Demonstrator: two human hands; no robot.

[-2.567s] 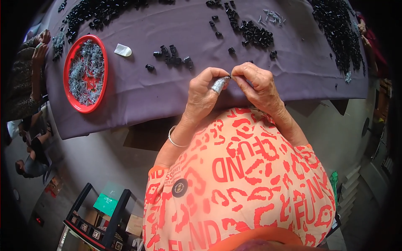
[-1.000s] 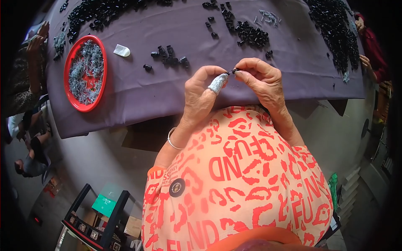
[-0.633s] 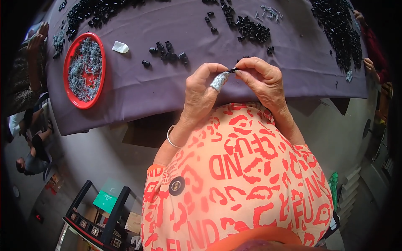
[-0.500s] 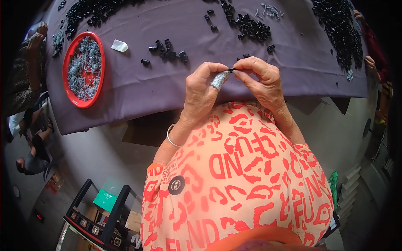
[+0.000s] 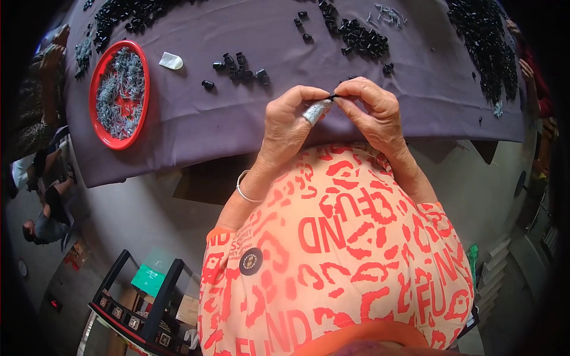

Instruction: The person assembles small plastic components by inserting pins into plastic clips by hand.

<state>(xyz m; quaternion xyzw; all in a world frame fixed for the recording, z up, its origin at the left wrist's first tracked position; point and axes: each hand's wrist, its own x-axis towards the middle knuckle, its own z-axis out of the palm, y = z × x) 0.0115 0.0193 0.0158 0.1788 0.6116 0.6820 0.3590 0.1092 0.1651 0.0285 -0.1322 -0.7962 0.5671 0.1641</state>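
Note:
My left hand (image 5: 289, 121) and my right hand (image 5: 375, 115) meet just above the front edge of the cloth-covered table. Between their thumbs and fingertips they pinch a small black plastic piece (image 5: 333, 97), mostly covered by the fingers. One finger of the left hand is wrapped in a silvery covering (image 5: 316, 111). Beyond the hands lies a small group of black cylindrical plastic parts (image 5: 240, 74). To the left, a red oval tray (image 5: 145, 111) holds a heap of thin grey metal pieces, too small to make out exactly.
A white, round-ended piece (image 5: 171, 60) lies beside the tray. Heaps of black parts (image 5: 365, 40) are spread along the far side and the right (image 5: 484, 47), with loose grey pieces (image 5: 389, 16) near them. Other people's hands (image 5: 526, 70) show at the right and left table edges.
Both hands keep their pinch on the black plastic piece, with the fingers slightly shifted and closer over it. The whole view has moved a little.

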